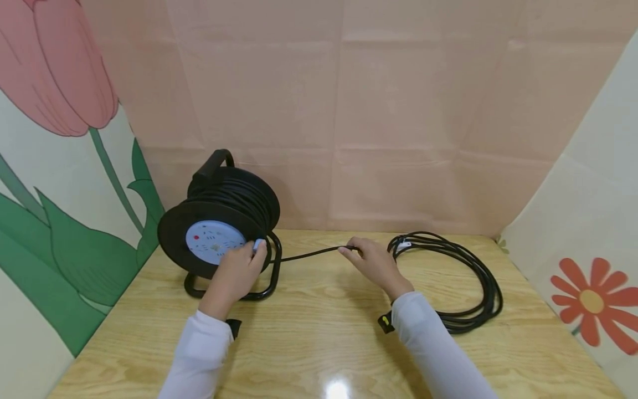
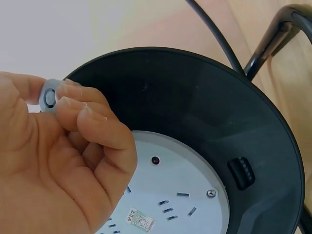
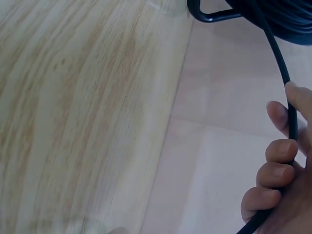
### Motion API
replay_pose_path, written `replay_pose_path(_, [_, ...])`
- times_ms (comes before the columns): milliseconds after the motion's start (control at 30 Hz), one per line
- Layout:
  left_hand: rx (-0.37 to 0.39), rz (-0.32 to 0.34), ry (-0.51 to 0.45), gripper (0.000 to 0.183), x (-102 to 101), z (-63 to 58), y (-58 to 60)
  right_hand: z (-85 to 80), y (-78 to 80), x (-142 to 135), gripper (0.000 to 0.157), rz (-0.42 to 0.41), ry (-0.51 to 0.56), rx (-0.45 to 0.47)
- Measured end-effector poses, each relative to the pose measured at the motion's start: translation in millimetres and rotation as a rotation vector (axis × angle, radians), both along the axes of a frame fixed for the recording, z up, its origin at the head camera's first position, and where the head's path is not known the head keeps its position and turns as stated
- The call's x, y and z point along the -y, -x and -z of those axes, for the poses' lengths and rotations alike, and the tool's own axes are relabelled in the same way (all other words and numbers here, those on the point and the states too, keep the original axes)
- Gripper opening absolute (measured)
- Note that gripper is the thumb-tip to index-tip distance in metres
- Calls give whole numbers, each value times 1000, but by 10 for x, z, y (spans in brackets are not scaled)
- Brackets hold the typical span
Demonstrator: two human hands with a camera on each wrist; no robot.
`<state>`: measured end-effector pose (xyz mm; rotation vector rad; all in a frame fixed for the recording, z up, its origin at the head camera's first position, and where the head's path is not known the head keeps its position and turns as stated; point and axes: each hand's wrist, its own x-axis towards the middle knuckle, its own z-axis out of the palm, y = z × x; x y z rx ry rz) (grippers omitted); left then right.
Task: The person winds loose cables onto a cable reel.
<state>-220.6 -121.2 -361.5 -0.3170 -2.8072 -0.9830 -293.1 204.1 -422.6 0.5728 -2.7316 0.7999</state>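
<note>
A black cable reel [image 1: 171,235] with a pale blue socket panel [image 1: 206,238] stands at the left on its tubular frame. My left hand [image 1: 233,274] pinches the small blue-grey crank knob [image 2: 50,96] at the edge of the reel's disc, thumb on one side and curled fingers on the other. From the reel a black cable [image 1: 309,255] runs rightward, stretched nearly straight, to my right hand [image 1: 374,263]. In the right wrist view the fingers of that hand curl round the cable [image 3: 293,122]. Many turns of cable [image 1: 239,191] are wound on the drum.
Loose coils of the same cable [image 1: 490,282] lie on the wooden table [image 1: 299,343] at the right, with a white tag [image 1: 404,244] on them. A pink-brown sheet [image 1: 399,111] hangs behind the table. Flower-printed panels [image 1: 598,221] stand at both sides.
</note>
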Motion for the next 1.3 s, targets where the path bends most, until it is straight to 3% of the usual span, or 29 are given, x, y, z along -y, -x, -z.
replay_pose_path(267, [73,34,18,59,14,50,10,15,-45,55,24,9,-50,2])
replay_pose_path(667, [203,63,47,67,44,102,20,-33,-116,157,29,-39,-96,34])
replay_pose_path(833, [225,77,57,66,56,115,5,-18,-163,131,25,-104,-109,59])
replay_pose_path(1033, [249,81,56,65,76,149,-10,2,-225,38,32,-206,-75,147])
replay_pose_path(1300, [236,94,65,66,88,193,18,-107,-311,-116,41,-226,-104,194])
